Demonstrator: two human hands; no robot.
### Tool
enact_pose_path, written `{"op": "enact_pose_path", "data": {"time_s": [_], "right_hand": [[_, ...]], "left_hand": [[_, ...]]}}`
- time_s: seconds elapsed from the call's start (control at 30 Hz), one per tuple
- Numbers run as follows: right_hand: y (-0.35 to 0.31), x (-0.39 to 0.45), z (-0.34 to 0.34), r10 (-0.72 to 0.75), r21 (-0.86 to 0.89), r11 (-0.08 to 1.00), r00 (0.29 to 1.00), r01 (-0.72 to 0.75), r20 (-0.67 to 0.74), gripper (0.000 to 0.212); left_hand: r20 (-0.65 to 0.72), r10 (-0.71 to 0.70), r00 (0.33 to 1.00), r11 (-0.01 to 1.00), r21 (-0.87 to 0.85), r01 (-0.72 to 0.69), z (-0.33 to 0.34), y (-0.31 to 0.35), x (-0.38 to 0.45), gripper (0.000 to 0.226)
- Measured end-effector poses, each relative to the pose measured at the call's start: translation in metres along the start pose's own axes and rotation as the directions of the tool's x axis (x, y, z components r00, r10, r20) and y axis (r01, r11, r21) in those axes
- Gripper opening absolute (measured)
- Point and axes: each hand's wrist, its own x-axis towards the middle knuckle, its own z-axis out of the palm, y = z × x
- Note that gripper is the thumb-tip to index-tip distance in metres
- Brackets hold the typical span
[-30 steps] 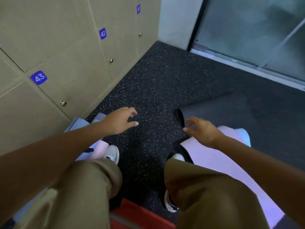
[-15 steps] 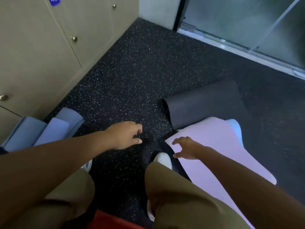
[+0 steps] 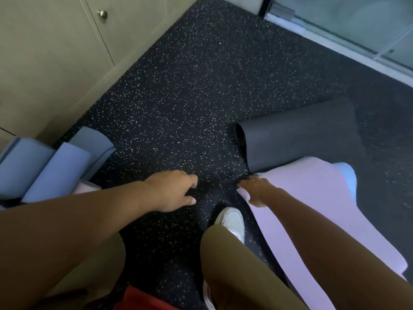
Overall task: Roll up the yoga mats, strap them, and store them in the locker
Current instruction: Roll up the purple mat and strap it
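Observation:
A lilac yoga mat lies unrolled on the speckled floor at the right. My right hand is at its near left corner, with fingers and thumb pinching the mat's edge. A pale blue mat peeks out from under its far end. Just beyond lies a dark grey mat, loosely rolled, its open end facing left. My left hand hovers above the bare floor with loosely curled fingers and holds nothing. Beige lockers with a round knob line the left wall, doors closed.
Several blue mats lie loosely folded against the locker base at the left. A glass door with a metal track closes the far right. My white shoe stands beside the lilac mat. Something red lies at the bottom edge.
My view tilted down and I bent lower. My right hand dropped from above the grey roll onto the lilac mat's corner. My left hand drifted right, over the floor.

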Motion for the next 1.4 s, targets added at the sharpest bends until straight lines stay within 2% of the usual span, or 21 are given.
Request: {"op": "enact_pose_path", "data": {"time_s": [0.1,0.23,0.4,0.53,0.67,0.73,0.87,1.0,1.1,1.2,1.27,1.3,1.4], "right_hand": [[0.006,0.004,0.004,0.013,-0.112,0.994,0.999,-0.009,0.034,0.072],[0.008,-0.004,0.003,0.023,-0.238,0.971,1.000,-0.025,-0.011,0.077],[0.007,0.002,0.007,0.030,-0.176,0.984,0.998,-0.038,-0.050,0.071],[0.011,0.017,0.006,0.008,-0.141,0.990,1.000,-0.007,0.004,0.075],[0.013,0.023,0.004,-0.020,-0.237,0.971,1.000,0.014,-0.023,0.084],[0.014,0.017,0.000,-0.025,-0.272,0.962,0.999,0.011,-0.048,0.079],[0.024,-0.019,-0.011,0.059,-0.097,0.993,0.997,-0.064,-0.047,0.062],[0.040,-0.077,-0.033,0.150,0.038,0.988,0.988,-0.148,-0.050,0.056],[0.056,-0.128,-0.050,0.258,0.177,0.953,0.965,-0.245,-0.054,0.057],[0.070,-0.185,-0.069,0.333,0.370,0.885,0.940,-0.282,-0.081,0.056],[0.076,-0.226,-0.082,0.360,0.339,0.889,0.927,-0.308,-0.104,0.072],[0.079,-0.247,-0.090,0.384,0.317,0.888,0.916,-0.333,-0.115,0.073],[0.086,-0.306,-0.113,0.427,0.320,0.880,0.879,-0.350,-0.213,0.057]], "left_hand": [[0.050,0.019,0.999,1.000,-0.004,-0.019,0.001,0.010,0.003,0.047],[0.047,0.016,0.999,0.999,-0.034,-0.014,-0.008,0.025,0.007,0.048],[0.005,0.014,1.000,0.991,-0.133,-0.013,-0.005,0.039,0.010,0.046],[0.047,0.042,0.998,0.991,-0.126,-0.035,0.005,0.040,0.010,0.046],[0.087,0.024,0.996,0.995,-0.100,-0.015,0.006,0.036,0.012,0.047],[0.079,0.011,0.997,0.995,-0.099,-0.003,0.002,0.034,0.015,0.047],[0.043,-0.018,0.999,0.994,-0.106,0.023,-0.008,0.040,0.011,0.046],[0.004,-0.022,1.000,0.991,-0.134,0.023,-0.017,0.061,-0.011,0.043],[-0.028,0.004,1.000,0.992,-0.126,-0.007,-0.027,0.082,-0.035,0.041],[-0.070,0.033,0.997,0.994,-0.100,-0.040,-0.041,0.102,-0.063,0.041],[-0.101,0.060,0.993,0.996,-0.066,-0.067,-0.055,0.116,-0.085,0.042],[-0.125,0.075,0.989,0.995,-0.049,-0.082,-0.063,0.124,-0.095,0.042],[-0.202,0.115,0.973,0.993,-0.011,-0.120,-0.087,0.149,-0.130,0.040]]}}
